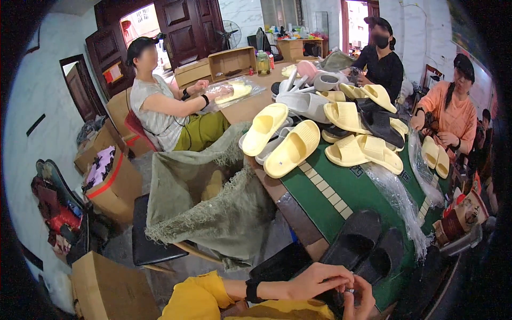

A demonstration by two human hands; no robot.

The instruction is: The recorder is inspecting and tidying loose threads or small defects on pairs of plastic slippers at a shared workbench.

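A green table (346, 194) fills the right half w/ a big heap of pale yellow slippers (290, 144), clear plastic bags (397, 200) trailing beside them, and at its near edge a pair of black slippers (368, 248), matte, thick-soled, w/ wide bands over the toe openings, lying side by side & touching. Just below the pair, the left hand (314, 282), black band at the wrist, has its fingers curled over something too small to make out; the right hand (358, 298) is bent in against it, fingertips meeting, grip unclear.
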